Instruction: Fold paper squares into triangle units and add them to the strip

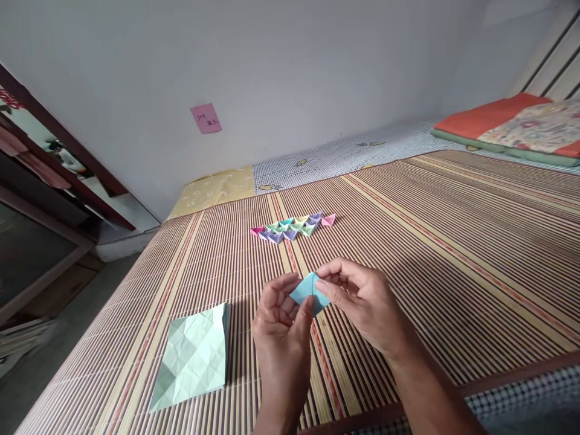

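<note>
Both of my hands pinch a small folded blue paper piece (pixel 309 292) above the striped bamboo mat (pixel 453 241). My left hand (pixel 281 326) grips its lower left side with thumb and fingers closed. My right hand (pixel 362 299) pinches its right side. Farther back on the mat lies a row of several small folded paper pieces (pixel 292 226) in pink, purple, green and blue. A stack of creased pale green paper sheets (pixel 194 356) lies to the left of my left hand.
A pink sticky note (pixel 206 118) is stuck on the white wall. An orange and patterned folded blanket (pixel 516 130) lies at the far right. A dark wooden frame (pixel 58 181) and the floor are at the left beyond the mat's edge.
</note>
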### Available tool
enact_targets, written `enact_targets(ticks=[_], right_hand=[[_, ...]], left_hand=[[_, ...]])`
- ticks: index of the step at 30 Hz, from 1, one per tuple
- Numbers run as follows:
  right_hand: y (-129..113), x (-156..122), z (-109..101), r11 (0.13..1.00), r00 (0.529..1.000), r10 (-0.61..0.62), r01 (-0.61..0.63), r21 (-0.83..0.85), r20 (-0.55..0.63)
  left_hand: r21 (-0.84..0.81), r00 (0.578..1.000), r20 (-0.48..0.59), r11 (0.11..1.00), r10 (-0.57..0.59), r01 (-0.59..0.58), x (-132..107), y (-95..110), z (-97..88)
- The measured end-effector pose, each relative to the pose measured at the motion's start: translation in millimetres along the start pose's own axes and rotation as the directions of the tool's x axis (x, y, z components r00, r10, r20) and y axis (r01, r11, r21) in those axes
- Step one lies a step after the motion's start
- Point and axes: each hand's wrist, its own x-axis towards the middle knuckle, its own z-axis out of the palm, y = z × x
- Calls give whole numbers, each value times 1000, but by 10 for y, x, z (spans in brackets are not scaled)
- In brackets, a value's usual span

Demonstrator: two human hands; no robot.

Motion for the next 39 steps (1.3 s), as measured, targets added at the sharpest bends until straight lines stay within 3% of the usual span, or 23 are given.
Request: enact_targets(ticks=[3, 5, 8, 11, 13, 16, 18, 23, 25, 30, 35, 39], right_hand=[[-13, 3, 11, 999, 1000, -27, 27, -35, -6], [-8, 5, 8, 998, 999, -36, 36, -51, -7], [7, 4, -19, 999, 999, -30, 30, -10, 11], [4, 4, -46, 999, 999, -20, 19, 35, 32], [-17, 7, -44, 999, 999, -9, 7, 37, 51], [-58, 11, -10, 1000, 999, -27, 28, -10, 35], [-77, 11, 12, 998, 999, -49, 50, -49, 9], [-89, 20, -35, 1000, 996, -4, 4, 4, 90], [-89, 32, -78, 1000, 990, -21, 19, 13, 143], [-58, 57, -133, 998, 980, -58, 57, 7, 191], [-9, 54, -142, 999, 985, 37, -38, 3, 169], [-24, 48, -142, 999, 990, 1, 6, -50, 141]], left_hand=[[30, 998, 26, 997, 64, -65, -12, -31, 19], [32, 998, 47, 999, 41, -42, -5, -38, 8], [48, 983, 160, 995, -93, 86, 37, -20, -41], [107, 909, 349, 973, -228, 202, 75, 2, -83], [111, 907, 343, 969, -244, 219, 70, 3, -78], [129, 958, 196, 974, -211, 188, 23, -10, -32], [150, 968, 149, 972, -201, 178, -1, -8, -7], [149, 897, 388, 975, -212, 166, 41, 90, -42], [190, 886, 423, 975, -189, 117, 70, 131, -72], [245, 917, 378, 969, -129, 36, 76, 121, -89], [313, 975, 220, 949, -30, -42, 43, 43, -61], [458, 990, 128, 882, 61, -113, 18, 27, -53]])
